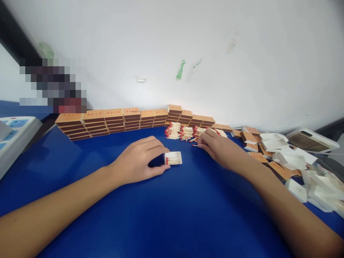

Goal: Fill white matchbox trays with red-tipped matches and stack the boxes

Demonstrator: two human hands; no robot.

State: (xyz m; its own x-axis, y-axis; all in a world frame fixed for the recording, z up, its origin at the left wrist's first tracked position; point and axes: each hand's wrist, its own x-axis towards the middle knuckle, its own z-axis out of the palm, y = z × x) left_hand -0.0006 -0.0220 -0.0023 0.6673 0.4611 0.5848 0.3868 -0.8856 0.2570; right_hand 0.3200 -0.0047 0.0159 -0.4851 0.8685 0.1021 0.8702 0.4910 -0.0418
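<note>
Head view: matches (pixel 185 132) on blue table (pixel 188 208), white wall (pixel 215 53)

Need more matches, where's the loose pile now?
In the head view, the match pile lies right of centre, before the stacked matchboxes, beyond the right hand.

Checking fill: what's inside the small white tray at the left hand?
A few red-tipped matches lie along the near side of the white tray; the rest is bare. The left hand hides its left end.
</note>
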